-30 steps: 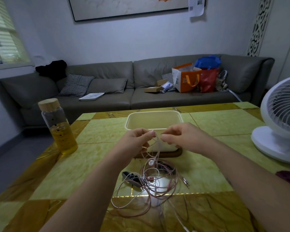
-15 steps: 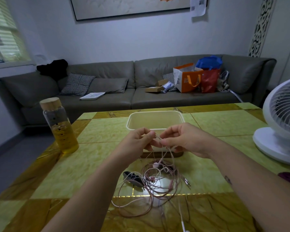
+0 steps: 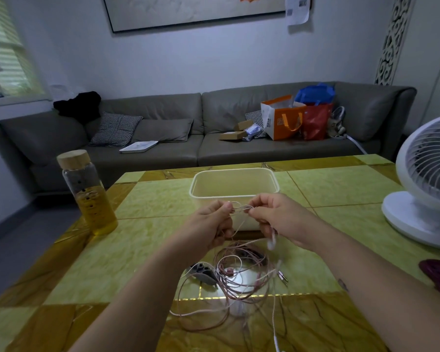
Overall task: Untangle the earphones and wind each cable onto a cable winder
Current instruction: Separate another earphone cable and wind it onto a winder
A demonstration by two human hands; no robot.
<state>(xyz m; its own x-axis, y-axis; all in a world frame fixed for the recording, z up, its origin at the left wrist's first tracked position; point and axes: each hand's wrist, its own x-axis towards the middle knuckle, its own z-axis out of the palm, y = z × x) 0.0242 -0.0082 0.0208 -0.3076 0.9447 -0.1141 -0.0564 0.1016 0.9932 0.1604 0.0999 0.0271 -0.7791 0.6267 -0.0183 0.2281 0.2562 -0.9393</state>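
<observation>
Both forearms reach forward over the tabletop [image 3: 150, 199]. The hands meet raised above it, just in front of the tub [image 3: 234, 171].

The left hand [image 3: 210, 221] shows its back to the camera with the fingers curled. Its grip pinches a strand of the cables [image 3: 239, 278] between thumb and forefinger. The right hand [image 3: 280, 217] faces it, knuckles up and fingers curled, and its grip pinches the same short span of thin cable from the other side. Between the two pinches the strand makes a small loop or knot; I cannot tell which.

A white earbud [image 3: 271, 242], blurred, dangles below the right hand. From the hands, strands drop to the rest of the tangle, which lies on the tabletop between the forearms. It is a heap of pinkish and white cables in loose, overlapping loops. Two plugs [image 3: 282, 276] lie at its right edge. A dark grey winder [image 3: 203, 273] lies at its left edge, with some loops crossing over it. One white cable runs on toward the near edge of the view.

A bottle [image 3: 89, 196] stands to the left and a fan [image 3: 427, 184] to the right, both well apart from the hands.
</observation>
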